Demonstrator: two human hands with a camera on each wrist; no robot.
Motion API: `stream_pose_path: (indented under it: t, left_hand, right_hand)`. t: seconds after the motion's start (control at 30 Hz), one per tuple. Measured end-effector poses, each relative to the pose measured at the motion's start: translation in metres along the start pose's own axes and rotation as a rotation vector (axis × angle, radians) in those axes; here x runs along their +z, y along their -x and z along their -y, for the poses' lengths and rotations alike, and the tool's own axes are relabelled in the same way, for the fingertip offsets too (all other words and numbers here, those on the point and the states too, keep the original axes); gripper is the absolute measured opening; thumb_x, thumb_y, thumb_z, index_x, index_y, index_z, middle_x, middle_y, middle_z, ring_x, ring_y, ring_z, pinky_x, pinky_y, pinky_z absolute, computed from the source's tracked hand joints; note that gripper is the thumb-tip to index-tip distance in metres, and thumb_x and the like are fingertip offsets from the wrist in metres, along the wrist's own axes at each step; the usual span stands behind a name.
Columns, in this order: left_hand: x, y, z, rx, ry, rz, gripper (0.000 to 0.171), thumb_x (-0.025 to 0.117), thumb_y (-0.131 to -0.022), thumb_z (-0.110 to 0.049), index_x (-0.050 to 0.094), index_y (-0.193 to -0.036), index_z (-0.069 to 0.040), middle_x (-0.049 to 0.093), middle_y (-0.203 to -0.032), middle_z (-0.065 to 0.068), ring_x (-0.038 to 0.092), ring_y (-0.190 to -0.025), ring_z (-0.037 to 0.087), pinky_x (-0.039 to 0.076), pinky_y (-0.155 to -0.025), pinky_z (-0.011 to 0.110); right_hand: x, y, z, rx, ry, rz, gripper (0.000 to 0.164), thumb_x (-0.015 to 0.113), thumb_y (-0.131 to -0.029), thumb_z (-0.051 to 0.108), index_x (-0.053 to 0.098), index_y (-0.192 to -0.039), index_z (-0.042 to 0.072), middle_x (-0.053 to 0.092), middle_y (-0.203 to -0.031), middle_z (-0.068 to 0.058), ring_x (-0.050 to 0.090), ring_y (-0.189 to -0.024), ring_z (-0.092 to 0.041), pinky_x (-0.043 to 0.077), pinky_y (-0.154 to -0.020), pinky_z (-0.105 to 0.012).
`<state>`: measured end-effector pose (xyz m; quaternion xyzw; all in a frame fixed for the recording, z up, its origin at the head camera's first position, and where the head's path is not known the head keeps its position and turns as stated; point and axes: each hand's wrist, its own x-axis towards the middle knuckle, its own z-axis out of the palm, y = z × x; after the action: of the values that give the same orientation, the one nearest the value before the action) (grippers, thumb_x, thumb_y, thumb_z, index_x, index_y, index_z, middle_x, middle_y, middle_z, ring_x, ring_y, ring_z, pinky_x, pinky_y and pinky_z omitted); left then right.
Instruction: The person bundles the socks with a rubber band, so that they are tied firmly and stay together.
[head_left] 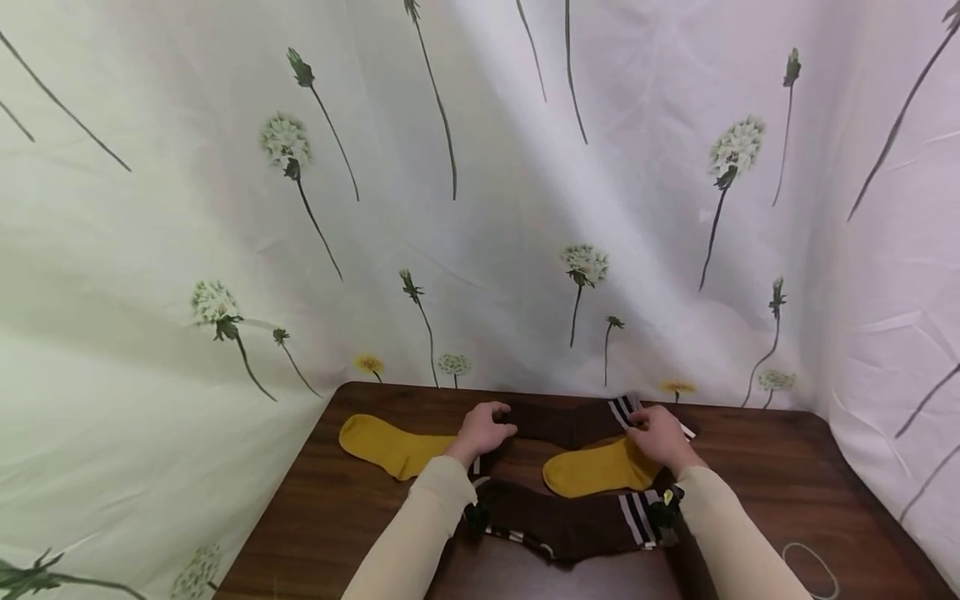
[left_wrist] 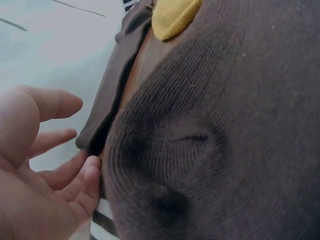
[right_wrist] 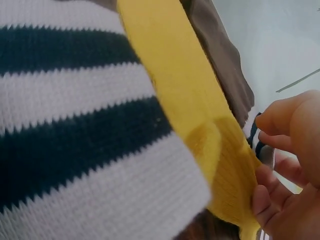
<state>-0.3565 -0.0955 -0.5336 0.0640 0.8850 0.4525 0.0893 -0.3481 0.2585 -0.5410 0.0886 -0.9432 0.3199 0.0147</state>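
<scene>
A dark brown sock (head_left: 558,425) with a striped cuff lies along the back of the table. At its toe end my left hand (head_left: 483,429) has thumb and fingers apart; in the left wrist view the fingertips (left_wrist: 91,172) are right beside the toe. My right hand (head_left: 662,435) pinches the striped cuff (right_wrist: 253,131) between thumb and finger. Under that hand lies a yellow sock (head_left: 596,469), its cuff partly covered. Another yellow sock (head_left: 393,446) lies left of my left hand. Nearest me is a second brown sock (head_left: 555,518) with a striped cuff.
The socks lie on a dark wooden table (head_left: 300,508). A white curtain (head_left: 510,250) with printed dandelions hangs right behind its back edge and along the sides. A thin pale loop of cord (head_left: 821,567) lies at the front right.
</scene>
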Motion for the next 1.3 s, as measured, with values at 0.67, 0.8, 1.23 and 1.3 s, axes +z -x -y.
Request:
stream_pose_path:
  t: [0.67,0.8,1.23,1.3]
  left_hand:
    - [-0.013,0.010,-0.001,0.095,0.189,-0.195,0.017,0.070,-0.100,-0.004,0.077,-0.115,-0.002,0.072,-0.103,0.012,0.069,-0.079,0.018,0.057,-0.069,0.032]
    - [-0.018,0.015,0.000,0.114,0.225,-0.181,0.020,0.069,-0.099,0.000,0.076,-0.118,-0.001,0.073,-0.106,0.015,0.068,-0.082,0.019,0.058,-0.073,0.034]
    - [-0.023,0.032,0.009,0.137,0.350,-0.127,0.031,0.066,-0.099,0.006,0.069,-0.129,0.005,0.066,-0.134,0.023,0.070,-0.097,0.043,0.061,-0.081,0.041]
    - [-0.022,0.034,0.011,0.136,0.363,-0.126,0.031,0.066,-0.099,0.006,0.069,-0.129,0.005,0.066,-0.134,0.023,0.069,-0.100,0.048,0.061,-0.081,0.041]
  right_hand:
    - [-0.012,0.011,0.020,0.010,-0.133,-0.197,0.026,0.063,-0.102,0.008,0.075,-0.122,-0.003,0.072,-0.121,-0.026,0.069,-0.105,-0.037,0.057,-0.083,-0.047]
    - [-0.016,0.016,0.025,-0.016,-0.141,-0.246,0.023,0.064,-0.102,0.006,0.076,-0.119,-0.003,0.074,-0.117,-0.024,0.069,-0.102,-0.036,0.056,-0.081,-0.044]
    - [-0.019,0.034,0.033,-0.102,-0.137,-0.318,0.019,0.066,-0.101,0.001,0.078,-0.115,-0.001,0.075,-0.112,-0.021,0.070,-0.099,-0.035,0.057,-0.081,-0.044]
    - [-0.020,0.038,0.032,-0.105,-0.141,-0.319,0.019,0.066,-0.101,0.001,0.077,-0.116,-0.001,0.075,-0.113,-0.022,0.070,-0.100,-0.036,0.058,-0.082,-0.046]
